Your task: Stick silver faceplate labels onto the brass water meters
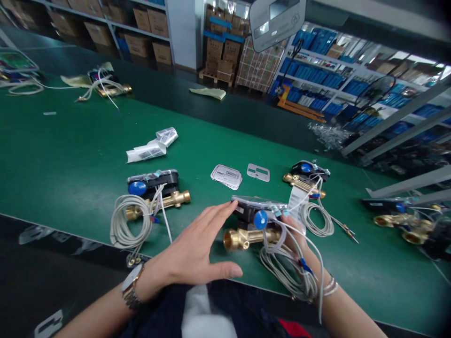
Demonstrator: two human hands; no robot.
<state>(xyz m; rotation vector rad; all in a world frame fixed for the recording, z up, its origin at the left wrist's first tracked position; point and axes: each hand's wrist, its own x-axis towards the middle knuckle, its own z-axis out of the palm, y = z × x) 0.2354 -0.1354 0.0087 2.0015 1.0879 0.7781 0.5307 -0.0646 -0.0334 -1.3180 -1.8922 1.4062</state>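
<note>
A meter [259, 211] with a brass pipe body, a black housing and a blue round cap stands in front of me at the table edge. My left hand [197, 249] has its fingers stretched out, the fingertips at the left end of the housing and the thumb apart below. At the meter's right end, my right hand [298, 239] is closed around it, partly hidden by cables. The coiled grey cable [289, 272] hangs from the meter in front of that hand. Flat grey face plates [226, 176] lie stacked behind the meter, with a single cut-out plate [258, 172] beside them.
Another meter [158, 192] with a coiled cable sits at left, and one more [306, 178] at right. Crumpled label sheets [151, 148] lie on the green table [88, 136]. Further meters [405, 218] stand far right. A metal frame [408, 183] rises at right.
</note>
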